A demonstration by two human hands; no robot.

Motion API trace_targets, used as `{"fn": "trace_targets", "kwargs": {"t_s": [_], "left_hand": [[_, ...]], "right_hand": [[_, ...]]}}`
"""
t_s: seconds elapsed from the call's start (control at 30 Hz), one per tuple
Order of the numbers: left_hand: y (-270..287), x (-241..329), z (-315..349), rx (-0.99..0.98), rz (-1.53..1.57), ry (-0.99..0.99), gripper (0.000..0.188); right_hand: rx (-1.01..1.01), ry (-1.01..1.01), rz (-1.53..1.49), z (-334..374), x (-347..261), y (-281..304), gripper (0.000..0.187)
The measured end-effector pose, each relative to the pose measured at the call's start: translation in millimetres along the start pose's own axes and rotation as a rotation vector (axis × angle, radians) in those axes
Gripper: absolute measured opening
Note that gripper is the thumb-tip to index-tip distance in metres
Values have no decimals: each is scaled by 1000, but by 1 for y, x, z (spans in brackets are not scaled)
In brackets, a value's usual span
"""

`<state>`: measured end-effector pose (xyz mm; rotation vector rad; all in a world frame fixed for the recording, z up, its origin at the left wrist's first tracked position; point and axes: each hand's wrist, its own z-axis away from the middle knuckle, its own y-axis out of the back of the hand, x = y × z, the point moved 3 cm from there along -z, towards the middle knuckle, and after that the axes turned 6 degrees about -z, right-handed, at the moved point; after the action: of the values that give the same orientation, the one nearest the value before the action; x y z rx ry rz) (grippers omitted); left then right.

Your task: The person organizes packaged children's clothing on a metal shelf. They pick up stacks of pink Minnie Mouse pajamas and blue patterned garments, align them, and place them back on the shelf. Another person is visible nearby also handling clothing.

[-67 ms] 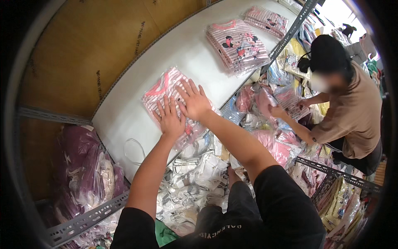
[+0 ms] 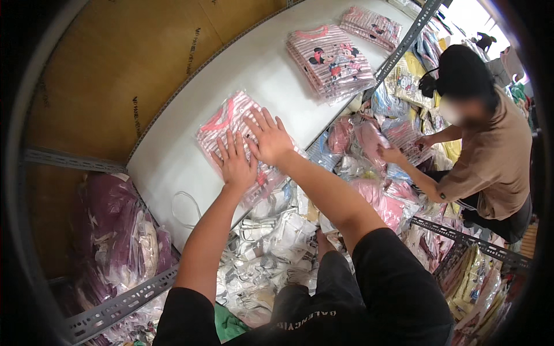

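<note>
Flat on the white shelf (image 2: 167, 155) lies a pink-and-white striped shirt in clear plastic (image 2: 222, 122), its near end reaching the shelf's edge. Both palms press down on it. My left hand (image 2: 238, 164) rests on its lower left part, fingers spread. Close beside it, my right hand (image 2: 269, 138) lies a little higher, its fingers also stretched out. Most of the shirt's printed front is hidden under the hands. Farther right on the same shelf sits a stack of bagged striped shirts (image 2: 332, 63) with cartoon mouse figures, and behind it another bagged stack (image 2: 371, 27).
A thin white loop (image 2: 186, 209) lies left of my arm. Bagged white clothes (image 2: 271, 236) heap below the shelf; purple bagged clothes (image 2: 118, 225) fill the left. At right a co-worker (image 2: 490, 144) bends over bagged pink clothes (image 2: 375, 202). Slotted metal bars (image 2: 404, 52) frame the shelves.
My hands stay pressed on the bagged shirt, with hardly any movement. The co-worker's head and arm have shifted slightly to the right.
</note>
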<state>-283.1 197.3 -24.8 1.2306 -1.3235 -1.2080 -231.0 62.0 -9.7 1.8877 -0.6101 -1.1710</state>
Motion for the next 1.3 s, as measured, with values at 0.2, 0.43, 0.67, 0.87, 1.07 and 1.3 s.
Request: {"fn": "trace_targets", "kwargs": {"t_s": [0.2, 0.43, 0.67, 0.87, 1.07, 1.3], "left_hand": [[-1, 0, -5, -25, 3, 24, 77], [-1, 1, -9, -3, 8, 19, 79], [2, 2, -9, 97, 126, 52, 80], [-44, -48, 10, 58, 717, 1076, 127], [-27, -47, -2, -166, 1619, 1043, 91], [-38, -47, -26, -182, 1690, 994, 78]], "right_hand": [[-120, -11, 7, -6, 2, 3, 61], [-39, 44, -97, -8, 14, 9, 61], [-56, -153, -249, -5, 29, 4, 84], [-188, -519, -410, -7, 37, 6, 125], [-348, -740, -547, -18, 59, 3, 127], [-355, -838, -732, -28, 61, 43, 115]]}}
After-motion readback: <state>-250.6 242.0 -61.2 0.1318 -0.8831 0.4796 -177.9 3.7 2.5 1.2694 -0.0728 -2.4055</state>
